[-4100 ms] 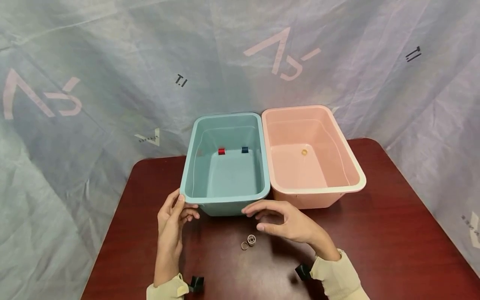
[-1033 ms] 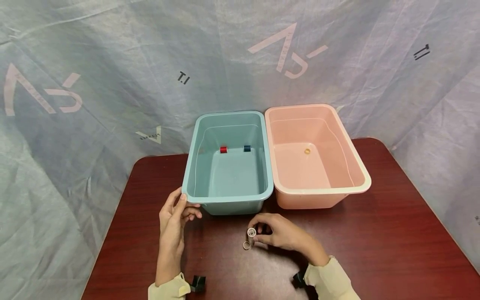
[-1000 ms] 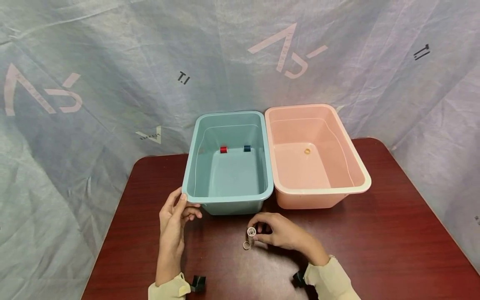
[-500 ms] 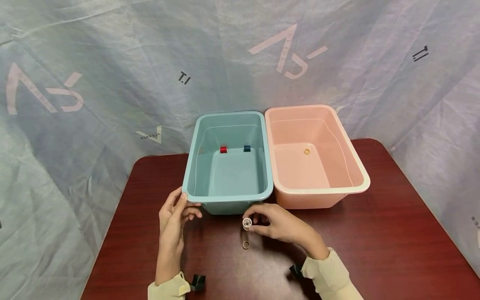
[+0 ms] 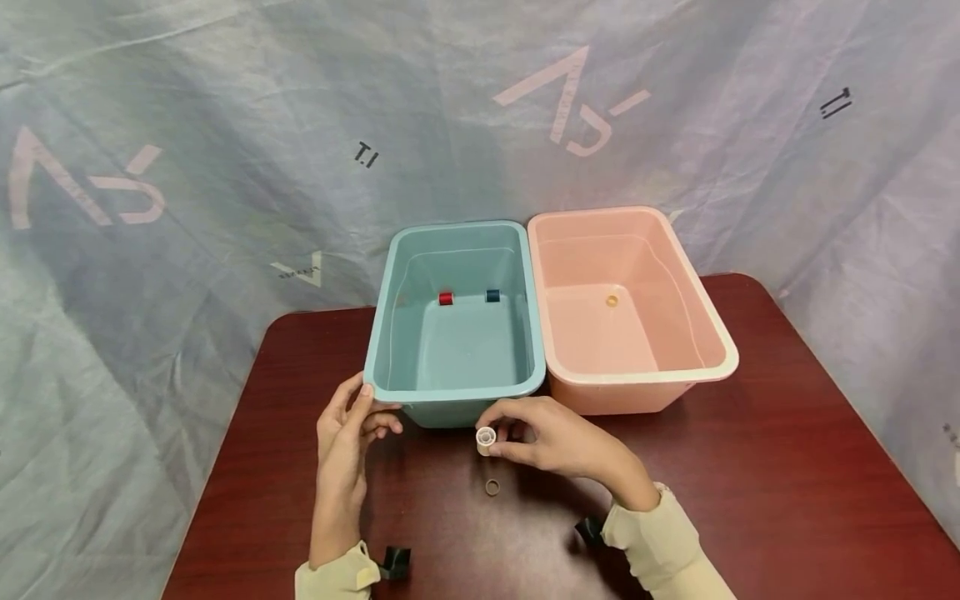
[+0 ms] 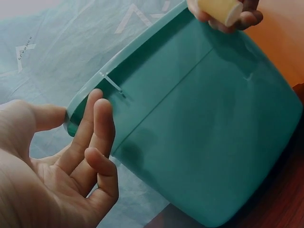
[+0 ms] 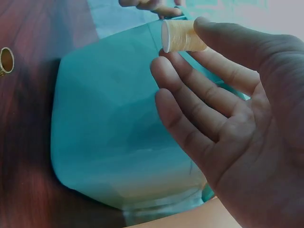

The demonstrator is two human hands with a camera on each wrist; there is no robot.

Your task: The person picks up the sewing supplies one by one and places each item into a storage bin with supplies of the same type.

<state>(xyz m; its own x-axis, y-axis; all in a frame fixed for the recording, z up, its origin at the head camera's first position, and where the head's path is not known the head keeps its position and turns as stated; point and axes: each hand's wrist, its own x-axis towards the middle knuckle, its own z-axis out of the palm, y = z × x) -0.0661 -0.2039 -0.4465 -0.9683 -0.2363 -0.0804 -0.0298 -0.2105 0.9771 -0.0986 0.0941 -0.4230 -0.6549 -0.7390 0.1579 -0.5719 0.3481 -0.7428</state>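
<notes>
My right hand (image 5: 562, 437) pinches a spool of pale yellow thread (image 7: 183, 35) between thumb and fingertips. It holds the spool above the table, just in front of the teal tub (image 5: 450, 397); the other fingers are loosely bent. At the tub's near left corner, my left hand (image 5: 348, 450) grips the rim, its thumb (image 6: 50, 117) against the edge and its fingers under the lip. A red thread spool (image 5: 446, 298) and a dark blue one (image 5: 492, 296) lie inside that tub. On the table below the held spool is a small gold-coloured ring (image 5: 492, 493).
Right of the teal tub, touching or nearly so, stands a pink tub (image 5: 637, 377) with a yellowish ring (image 5: 612, 305) on its floor. Both are near the back of the dark red table (image 5: 787, 467). A grey printed cloth (image 5: 247, 125) hangs behind.
The yellow spool stood beside the ring earlier. My right hand has taken hold of it, lifted it, and carried it left towards the teal tub. My left hand has stayed at the rim.
</notes>
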